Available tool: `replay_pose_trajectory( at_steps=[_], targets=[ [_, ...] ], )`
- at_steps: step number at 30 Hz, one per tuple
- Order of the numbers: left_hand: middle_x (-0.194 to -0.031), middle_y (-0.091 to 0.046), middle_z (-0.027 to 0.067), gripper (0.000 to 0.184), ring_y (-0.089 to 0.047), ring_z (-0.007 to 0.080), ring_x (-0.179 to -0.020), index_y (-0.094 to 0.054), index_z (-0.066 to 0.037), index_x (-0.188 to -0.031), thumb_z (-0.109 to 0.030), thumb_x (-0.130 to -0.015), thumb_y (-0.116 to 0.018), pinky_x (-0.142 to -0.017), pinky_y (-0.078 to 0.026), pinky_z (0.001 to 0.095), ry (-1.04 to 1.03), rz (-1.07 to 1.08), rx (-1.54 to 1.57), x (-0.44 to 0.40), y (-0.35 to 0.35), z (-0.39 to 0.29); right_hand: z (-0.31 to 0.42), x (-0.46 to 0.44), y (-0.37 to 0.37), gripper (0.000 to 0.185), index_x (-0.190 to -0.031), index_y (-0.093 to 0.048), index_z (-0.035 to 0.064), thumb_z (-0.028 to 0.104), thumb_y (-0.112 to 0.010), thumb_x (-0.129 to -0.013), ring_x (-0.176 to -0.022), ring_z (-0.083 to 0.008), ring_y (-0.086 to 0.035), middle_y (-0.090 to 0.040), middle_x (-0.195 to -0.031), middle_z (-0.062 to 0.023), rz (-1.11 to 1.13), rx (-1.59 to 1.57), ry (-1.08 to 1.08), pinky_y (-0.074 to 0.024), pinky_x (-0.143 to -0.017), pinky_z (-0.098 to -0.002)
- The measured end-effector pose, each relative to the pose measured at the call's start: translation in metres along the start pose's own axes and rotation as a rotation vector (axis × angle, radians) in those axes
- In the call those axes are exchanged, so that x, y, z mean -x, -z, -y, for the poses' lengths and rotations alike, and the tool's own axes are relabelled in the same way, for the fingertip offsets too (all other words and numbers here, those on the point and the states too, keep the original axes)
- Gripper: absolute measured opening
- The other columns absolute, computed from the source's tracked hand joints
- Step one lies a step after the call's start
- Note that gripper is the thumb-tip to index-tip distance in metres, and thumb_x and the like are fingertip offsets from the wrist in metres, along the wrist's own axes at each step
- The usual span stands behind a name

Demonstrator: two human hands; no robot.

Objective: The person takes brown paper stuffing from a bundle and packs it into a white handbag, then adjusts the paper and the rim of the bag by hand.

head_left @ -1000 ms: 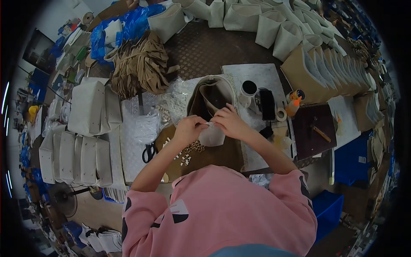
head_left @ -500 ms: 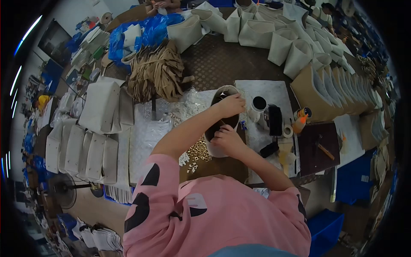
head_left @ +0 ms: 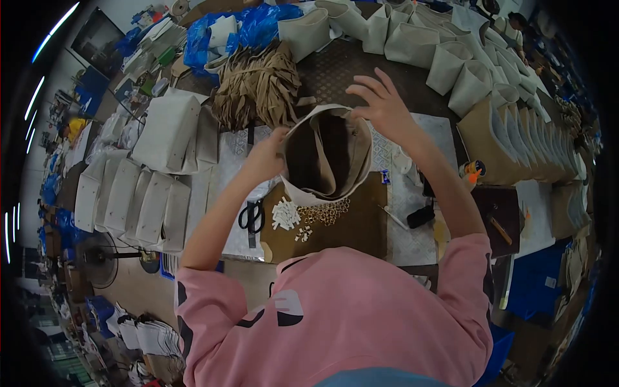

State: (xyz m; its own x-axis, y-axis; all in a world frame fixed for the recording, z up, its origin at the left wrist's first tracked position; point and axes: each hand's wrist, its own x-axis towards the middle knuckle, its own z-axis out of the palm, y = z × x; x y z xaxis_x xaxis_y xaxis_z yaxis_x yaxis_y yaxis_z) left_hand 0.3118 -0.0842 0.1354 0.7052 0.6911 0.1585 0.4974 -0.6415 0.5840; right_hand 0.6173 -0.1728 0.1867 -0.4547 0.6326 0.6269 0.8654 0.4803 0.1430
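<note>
A pale, stiff-sided bag is tipped so that its mouth faces me, showing a dark brown lining and an inner divider. My left hand grips its left rim, with the fingertips partly hidden. At the upper right of the rim is my right hand; its fingers are spread and raised, and the thumb is at the edge. Below the bag, gold-coloured metal rings and small white pieces lie in piles on a brown board.
Black-handled scissors lie left of the board. Similar pale bags stand at the left and along the back. A bundle of brown strips lies behind the bag. A hammer rests on a dark block at the right.
The bag has turned and tilted, bringing its mouth towards me. My hands have moved from inside the opening to opposite sides of the rim, and the right fingers have spread.
</note>
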Motion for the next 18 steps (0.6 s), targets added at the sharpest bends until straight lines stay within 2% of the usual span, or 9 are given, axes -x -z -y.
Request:
replay_pose_trajectory(
  at_steps=[2,5,8,9,10,12,13,15,18],
  targets=[
    [-0.116,-0.063,0.0259,0.052,-0.059,0.0439,-0.108,-0.047,-0.005,-0.129,0.000,-0.078,-0.053,-0.088,-0.047,0.0494,0.226,0.009,0.134,0.021,-0.016,0.013,-0.007,-0.009,-0.041,0.010,-0.080,-0.070,0.0142,0.016,-0.066,-0.071,-0.125,-0.0247,-0.047,-0.057,-0.120,-0.0034,0.007,0.020,0.052,-0.0296,-0.113,-0.0513],
    [-0.108,-0.065,0.0265,0.061,-0.060,0.0460,-0.105,-0.043,-0.007,-0.135,0.000,-0.076,-0.056,-0.087,-0.048,0.0494,0.343,-0.058,0.281,0.048,-0.063,0.064,0.018,-0.012,-0.093,0.011,-0.075,-0.070,0.0105,0.019,-0.064,-0.071,-0.124,-0.0249,-0.047,-0.057,-0.117,-0.0061,0.022,0.052,0.098,-0.0300,-0.113,-0.0447],
    [-0.115,-0.062,0.0286,0.070,-0.061,0.0492,-0.101,-0.037,-0.009,-0.142,0.002,-0.076,-0.057,-0.085,-0.049,0.0499,0.362,-0.009,0.087,0.069,-0.073,0.061,0.065,-0.002,-0.111,0.015,-0.094,-0.069,0.0089,0.009,-0.065,-0.079,-0.105,-0.0289,-0.056,-0.057,-0.110,-0.0097,0.081,-0.288,-0.190,-0.0457,-0.092,-0.0422],
    [-0.134,-0.051,0.0254,0.082,-0.059,0.0451,-0.108,-0.033,-0.013,-0.147,-0.002,-0.074,-0.069,-0.088,-0.049,0.0474,0.267,-0.042,0.067,0.077,-0.073,0.061,0.085,0.008,-0.116,0.018,-0.098,-0.067,0.0082,0.005,-0.065,-0.080,-0.098,-0.0303,-0.059,-0.057,-0.108,-0.0109,0.123,-0.530,-0.372,-0.0491,-0.085,-0.0418],
    [-0.138,-0.045,0.0231,0.086,-0.056,0.0427,-0.112,-0.033,-0.015,-0.147,-0.004,-0.072,-0.072,-0.090,-0.049,0.0464,0.107,-0.052,-0.140,0.076,-0.060,0.049,0.108,0.016,-0.112,0.022,-0.104,-0.065,0.0073,0.001,-0.064,-0.083,-0.088,-0.0303,-0.061,-0.056,-0.104,-0.0124,0.037,-0.743,-0.488,-0.0516,-0.075,-0.0380],
    [-0.148,-0.035,0.0184,0.094,-0.051,0.0379,-0.120,-0.033,-0.017,-0.148,-0.010,-0.067,-0.079,-0.094,-0.048,0.0445,-0.219,-0.077,-0.558,0.070,-0.024,0.015,0.144,0.032,-0.099,0.026,-0.113,-0.059,0.0058,0.000,-0.060,-0.087,-0.084,-0.0203,-0.061,-0.056,-0.100,-0.0106,0.118,-1.045,-0.681,-0.0501,-0.072,-0.0292],
    [-0.154,-0.026,0.0152,0.096,-0.044,0.0388,-0.126,-0.036,-0.020,-0.148,-0.018,-0.064,-0.082,-0.103,-0.041,0.0450,-0.219,0.116,-0.451,0.064,-0.028,0.024,0.162,0.043,-0.097,0.026,-0.114,-0.057,0.0049,0.001,-0.060,-0.088,-0.080,-0.0163,-0.059,-0.056,-0.097,-0.0084,0.097,-1.104,-0.736,-0.0492,-0.071,-0.0274],
    [-0.144,-0.043,0.0155,0.066,-0.052,0.0355,-0.119,-0.053,-0.010,-0.133,-0.016,-0.071,-0.077,-0.100,-0.045,0.0431,-0.350,0.244,-0.221,0.049,-0.032,0.024,0.189,0.056,-0.095,0.019,-0.112,-0.055,0.0035,0.002,-0.058,-0.093,-0.078,-0.0119,-0.058,-0.058,-0.096,-0.0067,0.147,-1.306,-0.966,-0.0477,-0.070,-0.0253],
    [-0.131,-0.055,0.0162,0.045,-0.061,0.0337,-0.109,-0.060,-0.003,-0.123,-0.009,-0.080,-0.068,-0.095,-0.049,0.0414,-0.386,0.445,0.113,0.025,-0.045,0.024,0.208,0.065,-0.106,0.011,-0.106,-0.057,0.0017,0.001,-0.055,-0.095,-0.070,-0.0098,-0.058,-0.056,-0.092,-0.0051,-0.104,-1.072,-0.784,-0.0468,-0.062,-0.0246]
  ],
)
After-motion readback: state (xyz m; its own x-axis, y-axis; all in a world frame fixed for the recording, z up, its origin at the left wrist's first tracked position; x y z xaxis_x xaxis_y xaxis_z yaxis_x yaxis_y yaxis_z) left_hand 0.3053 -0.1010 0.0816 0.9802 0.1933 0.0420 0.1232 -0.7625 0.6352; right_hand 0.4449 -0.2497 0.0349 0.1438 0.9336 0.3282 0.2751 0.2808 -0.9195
